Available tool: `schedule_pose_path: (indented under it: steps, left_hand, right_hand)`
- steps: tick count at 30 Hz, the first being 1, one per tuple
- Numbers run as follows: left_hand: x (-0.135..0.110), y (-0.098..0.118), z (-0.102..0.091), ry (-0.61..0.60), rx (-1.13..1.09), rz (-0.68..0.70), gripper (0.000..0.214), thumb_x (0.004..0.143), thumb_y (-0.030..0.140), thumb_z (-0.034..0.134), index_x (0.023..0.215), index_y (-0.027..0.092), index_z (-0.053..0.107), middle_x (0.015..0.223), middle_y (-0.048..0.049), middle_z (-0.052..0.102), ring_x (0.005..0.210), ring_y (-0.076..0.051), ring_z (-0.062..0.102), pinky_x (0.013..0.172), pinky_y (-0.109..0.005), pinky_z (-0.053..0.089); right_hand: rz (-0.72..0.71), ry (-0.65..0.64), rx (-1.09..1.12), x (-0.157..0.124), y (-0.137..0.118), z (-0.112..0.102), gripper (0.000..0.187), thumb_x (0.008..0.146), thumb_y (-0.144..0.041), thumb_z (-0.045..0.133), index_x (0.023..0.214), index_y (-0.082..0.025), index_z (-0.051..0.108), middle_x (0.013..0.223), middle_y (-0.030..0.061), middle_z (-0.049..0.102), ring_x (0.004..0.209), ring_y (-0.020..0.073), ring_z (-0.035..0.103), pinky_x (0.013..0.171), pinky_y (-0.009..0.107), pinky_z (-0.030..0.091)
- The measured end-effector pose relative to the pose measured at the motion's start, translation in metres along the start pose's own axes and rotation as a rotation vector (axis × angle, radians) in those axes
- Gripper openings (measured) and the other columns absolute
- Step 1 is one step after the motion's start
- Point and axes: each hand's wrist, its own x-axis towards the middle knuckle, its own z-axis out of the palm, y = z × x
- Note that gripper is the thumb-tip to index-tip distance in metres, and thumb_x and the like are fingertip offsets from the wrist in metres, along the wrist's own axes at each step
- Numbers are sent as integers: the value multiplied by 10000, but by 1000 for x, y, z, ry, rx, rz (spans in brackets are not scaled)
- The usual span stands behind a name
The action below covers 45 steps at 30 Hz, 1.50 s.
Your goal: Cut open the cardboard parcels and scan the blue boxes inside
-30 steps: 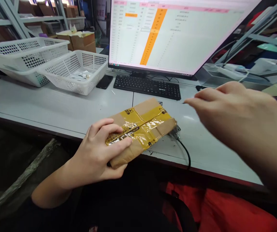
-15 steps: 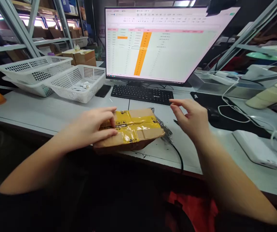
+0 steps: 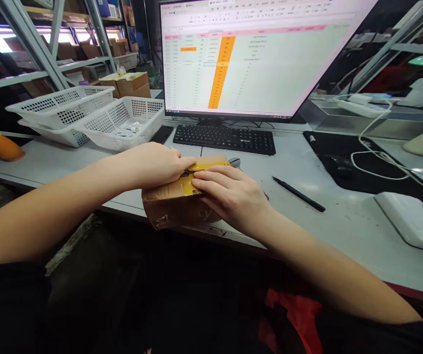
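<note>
A brown cardboard parcel (image 3: 172,206) wrapped in yellow tape lies at the near edge of the grey table (image 3: 86,162), overhanging it slightly. My left hand (image 3: 155,164) is curled over its top left part, fingers closed on the tape. My right hand (image 3: 229,194) lies on its right part, fingers together and pressing along the yellow tape where the two hands meet. Most of the parcel's top is hidden under both hands.
A black pen (image 3: 298,194) lies right of the parcel. Behind are a black keyboard (image 3: 226,137), a large monitor (image 3: 248,59), a phone (image 3: 161,133), white baskets (image 3: 123,120), a mouse on a black mat (image 3: 338,164), white cables and a white device (image 3: 410,221).
My right hand came down from the air onto the parcel. The left hand shifted up over the parcel's top. The pen now lies on the table.
</note>
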Motion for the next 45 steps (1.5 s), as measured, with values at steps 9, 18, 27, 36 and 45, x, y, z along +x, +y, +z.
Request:
schedule_pose_path:
  steps: [9, 18, 27, 36, 45]
  left_hand:
    - [11, -41, -14, 139, -309, -126, 550, 975, 270, 568, 1520, 328, 613, 1033, -53, 753, 982, -258, 713, 956, -391, 548]
    - [16, -75, 63, 175, -833, -174, 408, 1033, 255, 452, 1306, 188, 748, 1246, -97, 776, 1045, -197, 735, 888, -332, 604]
    - [-17, -8, 24, 489, -276, 267, 328, 1076, 420, 517, 1080, 214, 772, 1014, -70, 774, 964, -215, 708, 858, -343, 538]
    - [-48, 23, 63, 1205, -165, 465, 413, 1091, 472, 465, 760, 240, 550, 701, -10, 515, 673, -187, 517, 675, -359, 496]
    - [-64, 61, 198, 1657, -509, -166, 757, 848, 570, 855, 1459, 392, 444, 1368, -66, 531, 1365, -289, 558, 1250, -642, 417]
  right_hand:
    - [99, -324, 190, 34, -1, -23, 262, 974, -378, 723, 1108, -158, 674, 1062, 136, 753, 1014, 294, 669, 973, 459, 490]
    - [-89, 251, -103, -12, -32, -2, 149, 975, -109, 636, 932, -227, 715, 696, 1, 656, 683, 174, 515, 660, 321, 402]
    - [346, -217, 316, 26, 13, -46, 449, 1081, -555, 504, 977, -212, 775, 837, 46, 740, 740, 182, 645, 666, 305, 449]
    - [404, -724, -85, 82, 46, -46, 434, 831, -436, 745, 1234, -274, 759, 972, 67, 771, 858, 288, 713, 761, 405, 543]
    - [1073, -362, 655, 0, 86, -56, 636, 872, -221, 490, 1487, -190, 650, 1438, 128, 690, 1137, 279, 711, 967, 471, 614]
